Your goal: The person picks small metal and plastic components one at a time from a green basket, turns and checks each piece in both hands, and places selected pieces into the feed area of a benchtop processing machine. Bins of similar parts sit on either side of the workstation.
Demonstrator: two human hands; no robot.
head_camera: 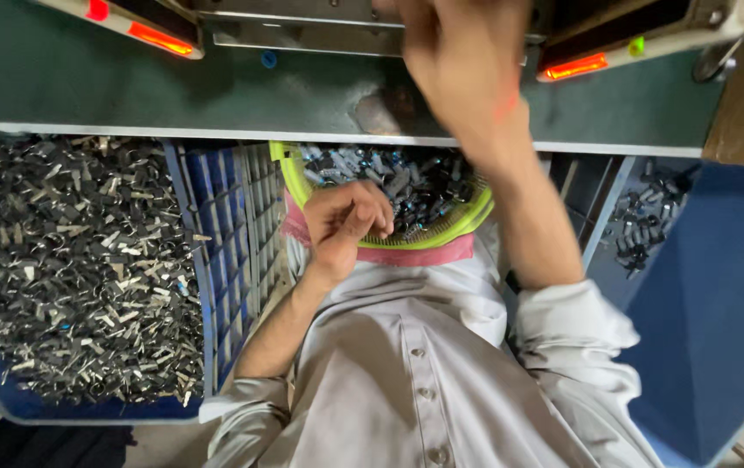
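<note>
A yellow-green round basket (463, 224) full of small dark metal parts (419, 182) rests on my lap, on a pink cloth (415, 255). My left hand (346, 221) lies at the basket's near left rim with its fingers curled shut among the parts; what is inside the fist is hidden. My right hand (463, 61) is raised and blurred, reaching to the metal plate of the machine (302, 35) at the top edge. Its fingertips are cut off by the frame.
A dark green machine table (129, 87) runs across the top, with two glowing orange-red lights (159, 39) (575, 67). A blue crate (224, 251) at the left holds a heap of silvery metal scraps (68, 260). More dark parts (645, 221) lie at the right beside a blue surface (718, 303).
</note>
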